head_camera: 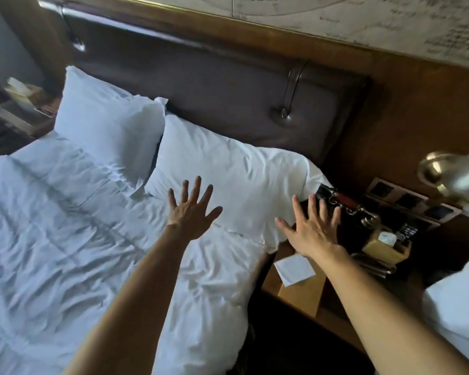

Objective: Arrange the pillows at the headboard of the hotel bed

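Observation:
Two white pillows lie at the dark padded headboard (214, 85). The far pillow (106, 123) leans propped against the headboard. The near pillow (228, 169) lies flatter, its right end reaching the bed's edge. My left hand (192, 209) hovers over the near pillow's lower edge, fingers spread, holding nothing. My right hand (312, 228) is spread open beside that pillow's right corner, above the nightstand's edge. Whether either hand touches the pillow I cannot tell.
A wrinkled white duvet (65, 239) covers the bed. To the right, a wooden nightstand (331, 318) carries a white paper (294, 269), a dark case, a tissue box (385, 247) and a phone. A brass lamp (450, 171) juts in. Another white bed corner (460, 301) shows at right.

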Available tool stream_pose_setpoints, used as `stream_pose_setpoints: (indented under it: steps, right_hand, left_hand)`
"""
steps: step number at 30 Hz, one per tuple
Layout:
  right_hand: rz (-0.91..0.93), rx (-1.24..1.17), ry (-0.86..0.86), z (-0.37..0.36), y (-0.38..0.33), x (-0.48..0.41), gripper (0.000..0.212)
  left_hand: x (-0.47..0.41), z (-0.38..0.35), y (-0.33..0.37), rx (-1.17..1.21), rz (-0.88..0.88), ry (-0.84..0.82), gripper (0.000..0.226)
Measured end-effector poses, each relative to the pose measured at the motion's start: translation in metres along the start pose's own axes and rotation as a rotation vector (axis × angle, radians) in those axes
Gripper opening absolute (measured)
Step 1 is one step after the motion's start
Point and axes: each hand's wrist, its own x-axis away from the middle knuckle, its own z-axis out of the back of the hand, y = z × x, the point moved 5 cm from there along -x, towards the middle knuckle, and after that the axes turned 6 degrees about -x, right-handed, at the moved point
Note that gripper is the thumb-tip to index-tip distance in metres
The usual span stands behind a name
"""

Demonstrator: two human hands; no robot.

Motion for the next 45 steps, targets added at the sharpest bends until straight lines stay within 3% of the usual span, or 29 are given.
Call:
stream_pose_setpoints:
  steps: [8,12,16,20,24,31,35,42,45]
  right_hand:
    - [-0.053,-0.034,0.022,0.005,-0.010,-0.182,0.093]
    - [0.004,-0.049,0.252,-0.010,-0.012,-0.244,0.092]
    - [0.193,0.001,0.638,-0.023,-0.019,-0.272,0.074]
    - [0.140,0.048,0.769,-0.035,-0.013,-0.284,0.069]
    - [0.120,0.022,0.748,-0.039,-0.023,-0.293,0.056]
    - [0.187,-0.078,0.621,-0.022,-0.033,-0.274,0.043]
    - [0.204,-0.073,0.664,0.002,-0.041,-0.251,0.041]
    - [0.162,0.062,0.754,0.005,-0.030,-0.244,0.052]
    - [0.183,0.071,0.652,-0.001,-0.037,-0.246,0.046]
  left_hand:
    - [-0.215,0.016,-0.050,-0.054,0.022,-0.015,0.064]
    - [-0.302,0.005,-0.081,-0.139,0.056,-0.070,0.059]
    - [-0.368,-0.002,-0.106,-0.110,0.103,-0.156,0.089]
    - [-0.418,-0.018,-0.106,-0.089,0.076,-0.173,0.069]
    - [-0.428,-0.018,-0.103,-0.294,0.012,-0.114,0.030]
    - [-0.407,0.027,-0.125,-0.166,0.013,0.111,0.030]
    - [-0.382,0.052,-0.131,-0.132,0.032,0.199,0.029]
    - [-0.365,0.079,-0.105,-0.025,0.127,0.194,0.029]
    - [-0.348,0.062,-0.098,-0.002,0.113,0.167,0.031]
